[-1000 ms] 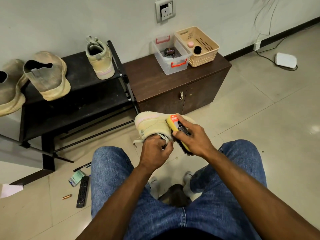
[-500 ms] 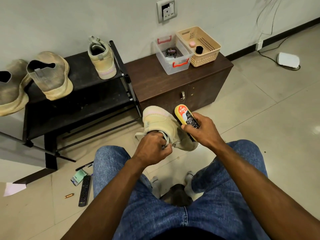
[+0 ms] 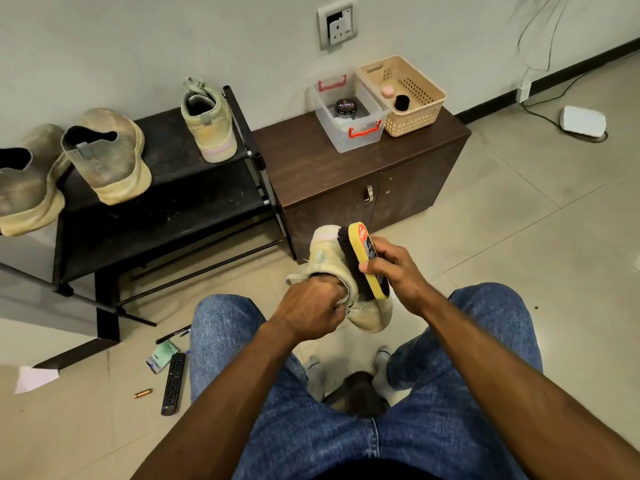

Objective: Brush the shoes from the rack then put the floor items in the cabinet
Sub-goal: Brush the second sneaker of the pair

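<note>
The left hand [image 3: 313,308] grips the beige shoe [image 3: 329,258] by its collar above the knees, just before the cabinet [image 3: 346,174]; the right hand [image 3: 398,268] clasps the yellow brush [image 3: 367,259], bristles on the shoe's side. A remote [image 3: 173,384], green packet [image 3: 161,355], pen [image 3: 173,335] and battery [image 3: 143,393] lie on the floor by the rack's [image 3: 166,209] front right corner. Since half a second ago the brush has tilted, showing its bristles.

At centre frame, the pale beige cloth shoe [image 3: 325,258] looks matt and scuffed, and the yellow plastic brush with dark bristles [image 3: 363,261] against it has a smooth, slightly shiny back. The black metal shoe rack [image 3: 166,209] at left is dull and dusty. The dark brown wood-grain cabinet [image 3: 332,168] has a low sheen; the pale floor tiles [image 3: 519,237] are glossy. The blue denim jeans [image 3: 346,441] look coarse.
</note>
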